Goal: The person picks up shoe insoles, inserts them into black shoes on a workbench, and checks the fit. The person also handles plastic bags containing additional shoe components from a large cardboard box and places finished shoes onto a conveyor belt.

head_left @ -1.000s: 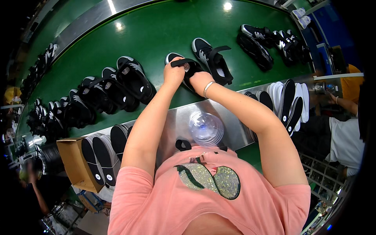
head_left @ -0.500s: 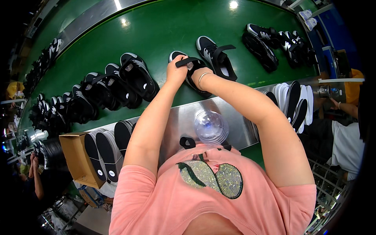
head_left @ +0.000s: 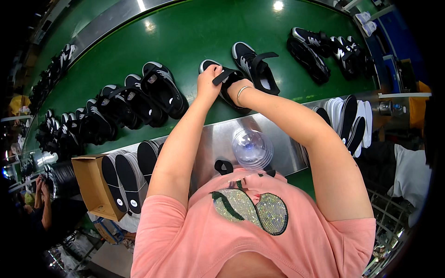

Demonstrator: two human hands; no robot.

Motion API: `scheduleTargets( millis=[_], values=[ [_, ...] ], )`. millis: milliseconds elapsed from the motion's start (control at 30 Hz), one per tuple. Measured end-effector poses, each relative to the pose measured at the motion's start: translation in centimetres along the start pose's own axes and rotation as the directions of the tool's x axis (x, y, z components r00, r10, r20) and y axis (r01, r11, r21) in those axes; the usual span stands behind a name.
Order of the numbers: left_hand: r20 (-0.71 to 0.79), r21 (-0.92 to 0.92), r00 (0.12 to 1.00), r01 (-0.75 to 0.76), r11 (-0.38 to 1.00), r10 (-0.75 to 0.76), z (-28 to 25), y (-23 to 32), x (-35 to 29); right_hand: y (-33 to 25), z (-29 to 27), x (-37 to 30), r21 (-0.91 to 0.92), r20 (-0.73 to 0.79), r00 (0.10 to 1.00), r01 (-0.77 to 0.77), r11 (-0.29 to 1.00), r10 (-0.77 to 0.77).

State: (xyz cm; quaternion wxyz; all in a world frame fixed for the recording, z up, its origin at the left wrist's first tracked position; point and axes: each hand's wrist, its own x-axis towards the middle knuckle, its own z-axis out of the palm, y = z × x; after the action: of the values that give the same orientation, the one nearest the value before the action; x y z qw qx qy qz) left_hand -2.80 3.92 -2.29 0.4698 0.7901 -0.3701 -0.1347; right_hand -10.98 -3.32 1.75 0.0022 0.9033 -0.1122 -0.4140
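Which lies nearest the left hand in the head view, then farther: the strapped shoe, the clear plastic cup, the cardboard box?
1. Strapped shoe: under the left hand, on the green belt.
2. Clear plastic cup: below, on the metal ledge.
3. Cardboard box: far lower left.

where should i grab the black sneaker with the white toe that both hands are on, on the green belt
Probably by its sides at mid-length, coming from above on the near side. The black sneaker with the white toe lies sole-down on the green belt, toe pointing away. The left hand holds its raised strap and the right hand covers its opening, so the flanks are freest.
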Motion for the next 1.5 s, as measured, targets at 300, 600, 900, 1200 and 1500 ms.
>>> scheduleTargets(
  millis=[300, 600, 900, 1200, 1500],
  values=[
    [-0.022, -0.038, 0.999, 0.029, 0.999, -0.030, 0.1, -0.2, 0.0, 0.5, 1.2, -4.3, 0.177, 0.027, 0.994, 0.100, 0.979, -0.106],
    [0.165, -0.384, 0.960, 0.273, 0.882, -0.225, 0.6, 0.3, -0.9, 1.9, 3.4, 0.3, 0.910, -0.136, 0.968, 0.206, -0.359, 0.212],
    [-0.044, -0.269, 0.981, 0.169, 0.948, -0.187, -0.2, 0.1, -0.2, 2.9, 4.4, -3.2, 0.723, -0.532, 0.844, 0.493, -0.483, 0.066],
    [-0.222, 0.639, 0.778, -0.339, 0.690, 0.587, -2.0, 7.2, 0.1, 0.5, 10.3, -16.6, 0.063, -0.742, 0.657, 0.263, 0.963, -0.131],
    [0.303, 0.243, 0.936, -0.258, 0.935, 0.180, 6.5, 6.0, 1.7, 8.6, 14.8, -18.8, 0.733, -0.550, 0.562, -0.030, 0.680, 0.618]
  ],
)
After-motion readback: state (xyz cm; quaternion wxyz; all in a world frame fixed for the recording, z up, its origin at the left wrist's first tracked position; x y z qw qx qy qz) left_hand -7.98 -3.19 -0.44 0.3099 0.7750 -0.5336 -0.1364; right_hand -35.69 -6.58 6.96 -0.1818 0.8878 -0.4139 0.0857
